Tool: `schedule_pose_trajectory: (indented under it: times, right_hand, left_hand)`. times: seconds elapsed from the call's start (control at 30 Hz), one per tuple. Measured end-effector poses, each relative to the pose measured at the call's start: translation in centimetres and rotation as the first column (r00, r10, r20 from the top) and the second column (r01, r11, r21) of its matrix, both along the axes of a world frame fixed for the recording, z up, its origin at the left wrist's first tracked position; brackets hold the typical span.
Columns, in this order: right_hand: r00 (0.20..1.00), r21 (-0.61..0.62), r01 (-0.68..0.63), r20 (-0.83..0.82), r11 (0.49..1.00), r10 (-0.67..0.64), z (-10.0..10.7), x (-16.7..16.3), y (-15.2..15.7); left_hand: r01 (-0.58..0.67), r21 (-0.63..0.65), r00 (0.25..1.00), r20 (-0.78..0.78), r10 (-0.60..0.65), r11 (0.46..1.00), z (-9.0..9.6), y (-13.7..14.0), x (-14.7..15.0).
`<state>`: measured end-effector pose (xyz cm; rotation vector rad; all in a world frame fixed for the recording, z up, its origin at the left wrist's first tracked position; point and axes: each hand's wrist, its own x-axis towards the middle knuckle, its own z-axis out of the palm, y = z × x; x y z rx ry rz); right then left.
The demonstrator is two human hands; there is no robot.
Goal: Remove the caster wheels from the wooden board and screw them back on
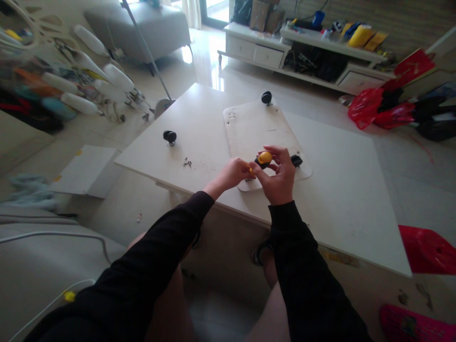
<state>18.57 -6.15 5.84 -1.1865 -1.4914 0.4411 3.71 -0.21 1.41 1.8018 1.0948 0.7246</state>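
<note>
My right hand (280, 176) is closed round the yellow and black handle of a screwdriver (264, 158), which tilts down toward the near left corner of a pale board (261, 128). My left hand (235, 173) is closed at the screwdriver's lower end, where a small yellow part shows between the fingers. The tip and whatever lies under it are mostly hidden by my hands. Black caster wheels stand at the board's far right corner (266, 98) and, beside my right hand, its near right corner (296, 161). The far left corner shows only small holes.
A loose black caster (170, 137) and several dark screws (187, 162) lie on the white table (342, 190), left of the board. A white box (87, 171) stands on the floor to the left. Red plastic (427, 249) sits past the table's right end.
</note>
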Motion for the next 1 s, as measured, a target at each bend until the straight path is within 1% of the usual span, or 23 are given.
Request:
schedule_pose_trajectory:
  times: [0.1,0.2,0.3,0.4,0.47,0.53,0.63,0.73,0.83,0.93,1.0]
  right_hand:
    - [1.000,0.014,0.016,-0.003,1.000,-0.016,-0.1,0.0,0.1]
    - [0.998,0.005,0.037,-0.046,0.999,-0.037,-0.1,-0.1,0.0]
    - [0.997,-0.001,0.040,-0.072,0.999,-0.040,-0.1,-0.1,-0.2]
    - [0.999,0.010,0.025,-0.023,1.000,-0.025,0.0,-0.1,-0.1]
    - [1.000,0.027,0.025,0.005,0.999,-0.025,0.0,-0.1,0.0]
    - [0.999,0.051,0.034,-0.020,0.998,-0.033,0.0,0.0,0.1]
    - [0.997,0.119,0.055,-0.064,0.991,-0.048,0.0,0.0,0.4]
    - [0.998,0.170,0.042,-0.043,0.985,-0.035,-0.2,0.1,0.7]
    - [0.995,0.123,0.083,-0.064,0.989,-0.075,-0.8,0.2,0.9]
    - [0.985,0.059,0.136,-0.113,0.989,-0.129,-1.2,0.4,1.0]
    - [0.983,0.057,0.135,-0.135,0.989,-0.126,-1.2,0.4,0.9]
  left_hand:
    - [-0.028,0.029,0.999,-0.024,0.028,0.999,-0.2,-0.1,0.2]
    - [0.035,0.057,0.999,-0.016,-0.034,0.998,-0.1,0.0,0.0]
    - [0.094,0.050,0.996,-0.013,-0.094,0.994,0.0,0.2,-0.3]
    - [0.059,0.038,0.998,-0.027,-0.058,0.998,0.1,0.2,-0.3]
    - [0.020,0.060,0.998,-0.053,-0.017,0.998,0.0,0.0,-0.3]
    - [0.002,0.088,0.998,-0.070,0.004,0.996,-0.1,-0.2,-0.2]
    - [0.006,0.104,0.999,-0.048,-0.001,0.995,0.1,-0.4,-0.3]
    - [-0.029,0.117,1.000,-0.006,0.030,0.993,0.4,-0.5,-0.4]
    - [-0.075,0.111,0.997,0.031,0.072,0.991,0.6,-0.4,-0.4]
    - [-0.079,0.067,0.996,0.035,0.077,0.995,0.6,-0.2,-0.5]
    - [-0.102,0.050,0.995,0.022,0.101,0.994,0.7,0.0,-0.8]
